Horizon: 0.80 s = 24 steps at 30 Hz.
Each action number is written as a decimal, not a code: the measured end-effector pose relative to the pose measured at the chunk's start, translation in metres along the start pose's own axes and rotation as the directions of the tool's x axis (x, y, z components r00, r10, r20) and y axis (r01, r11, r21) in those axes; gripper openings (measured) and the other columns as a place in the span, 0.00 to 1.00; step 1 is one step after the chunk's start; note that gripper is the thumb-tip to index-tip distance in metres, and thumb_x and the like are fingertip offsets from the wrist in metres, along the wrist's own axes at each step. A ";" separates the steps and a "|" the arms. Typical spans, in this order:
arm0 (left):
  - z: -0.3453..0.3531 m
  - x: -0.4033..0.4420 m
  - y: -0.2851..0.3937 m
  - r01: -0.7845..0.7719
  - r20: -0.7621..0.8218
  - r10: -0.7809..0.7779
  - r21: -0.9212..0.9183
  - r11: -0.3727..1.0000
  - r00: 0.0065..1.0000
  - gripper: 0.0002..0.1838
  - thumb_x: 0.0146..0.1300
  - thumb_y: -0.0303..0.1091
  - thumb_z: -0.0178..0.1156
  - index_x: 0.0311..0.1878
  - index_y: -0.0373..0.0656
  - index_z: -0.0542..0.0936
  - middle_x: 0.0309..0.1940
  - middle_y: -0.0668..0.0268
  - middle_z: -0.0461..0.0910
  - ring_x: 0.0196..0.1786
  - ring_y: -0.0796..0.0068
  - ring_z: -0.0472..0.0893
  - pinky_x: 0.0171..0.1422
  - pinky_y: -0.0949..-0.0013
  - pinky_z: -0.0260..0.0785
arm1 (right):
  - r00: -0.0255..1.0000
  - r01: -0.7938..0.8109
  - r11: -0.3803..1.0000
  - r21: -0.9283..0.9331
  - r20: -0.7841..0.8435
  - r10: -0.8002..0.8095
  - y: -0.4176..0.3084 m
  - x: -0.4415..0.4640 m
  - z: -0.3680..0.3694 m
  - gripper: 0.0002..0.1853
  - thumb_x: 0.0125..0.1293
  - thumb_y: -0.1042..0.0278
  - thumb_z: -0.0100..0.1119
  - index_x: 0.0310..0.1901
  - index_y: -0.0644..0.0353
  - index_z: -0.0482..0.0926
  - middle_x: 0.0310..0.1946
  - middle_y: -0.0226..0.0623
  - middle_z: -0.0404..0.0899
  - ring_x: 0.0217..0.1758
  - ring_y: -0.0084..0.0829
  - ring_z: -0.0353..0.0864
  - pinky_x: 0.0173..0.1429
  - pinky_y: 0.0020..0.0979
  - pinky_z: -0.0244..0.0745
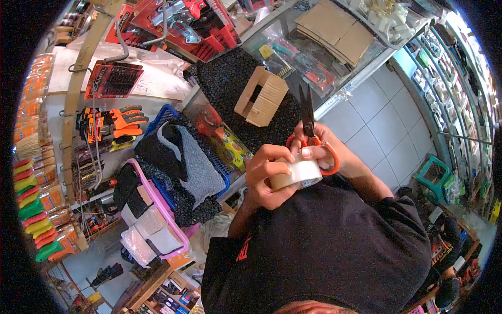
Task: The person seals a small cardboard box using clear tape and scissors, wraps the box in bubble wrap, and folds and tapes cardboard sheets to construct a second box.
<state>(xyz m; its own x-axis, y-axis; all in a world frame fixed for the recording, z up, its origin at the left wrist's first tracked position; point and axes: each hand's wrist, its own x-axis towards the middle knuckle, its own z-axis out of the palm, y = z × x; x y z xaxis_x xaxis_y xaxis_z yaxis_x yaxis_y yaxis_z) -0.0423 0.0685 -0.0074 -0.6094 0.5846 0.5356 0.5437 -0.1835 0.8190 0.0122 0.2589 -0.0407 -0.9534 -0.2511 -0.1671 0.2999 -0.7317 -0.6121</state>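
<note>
My left hand (pixel 267 171) is closed around a wide roll of pale packing tape (pixel 303 174), held in front of my chest. A pair of scissors (pixel 307 112) with orange handles and dark blades is in my right hand (pixel 325 141), the blades pointing away from me. The right thumb and fingertips also press at the tape roll's upper edge. Beyond my hands, a small brown cardboard box (pixel 271 100) lies on a dark speckled mat (pixel 222 73) over the counter.
Flattened cardboard (pixel 334 31) lies on a glass display case (pixel 361 68) ahead. To the left are a blue basket (pixel 222 175) and a pink basket (pixel 180 230) with wrapping material. Packaged tools hang at the left; a green stool (pixel 432 175) stands on the tiled floor (pixel 384 120).
</note>
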 end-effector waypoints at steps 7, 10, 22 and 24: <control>-0.002 -0.017 -0.012 0.058 0.016 -0.057 -0.074 0.996 0.998 0.24 0.41 0.25 0.79 0.40 0.48 0.75 0.46 0.57 0.80 0.37 0.72 0.78 0.40 0.68 0.72 | 0.999 -0.049 0.999 0.015 0.013 0.049 0.015 -0.001 -0.011 0.15 0.66 0.69 0.72 0.46 0.55 0.73 0.42 0.30 0.81 0.45 0.22 0.81 0.48 0.26 0.78; 0.000 -0.015 -0.009 0.072 0.003 -0.073 -0.113 0.991 0.997 0.21 0.42 0.23 0.78 0.37 0.47 0.76 0.45 0.58 0.82 0.37 0.71 0.82 0.41 0.68 0.75 | 0.999 -0.050 0.999 0.014 0.007 0.050 0.013 -0.003 -0.012 0.15 0.65 0.69 0.72 0.46 0.54 0.73 0.42 0.29 0.80 0.45 0.21 0.81 0.48 0.26 0.78; 0.019 -0.015 -0.018 0.079 -0.087 -0.097 -0.195 0.978 0.991 0.19 0.44 0.22 0.76 0.34 0.46 0.74 0.46 0.56 0.81 0.38 0.70 0.81 0.43 0.68 0.75 | 0.998 -0.037 0.999 -0.038 -0.056 0.034 0.000 -0.009 -0.013 0.14 0.66 0.67 0.72 0.46 0.53 0.73 0.40 0.27 0.80 0.43 0.19 0.80 0.46 0.24 0.76; 0.020 -0.011 -0.016 0.085 -0.075 -0.099 -0.174 0.981 0.992 0.19 0.45 0.22 0.76 0.36 0.46 0.75 0.46 0.56 0.81 0.39 0.70 0.81 0.43 0.68 0.75 | 0.999 -0.033 0.999 -0.014 -0.044 0.032 0.000 -0.009 -0.015 0.14 0.66 0.68 0.71 0.46 0.53 0.73 0.40 0.27 0.79 0.43 0.19 0.80 0.45 0.24 0.76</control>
<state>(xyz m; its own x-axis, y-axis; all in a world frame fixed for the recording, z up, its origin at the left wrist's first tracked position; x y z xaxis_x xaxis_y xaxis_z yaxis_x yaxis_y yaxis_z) -0.0327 0.0809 -0.0301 -0.7022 0.5387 0.4656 0.3811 -0.2679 0.8848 0.0205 0.2709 -0.0506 -0.9438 -0.2463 -0.2202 0.3303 -0.7144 -0.6168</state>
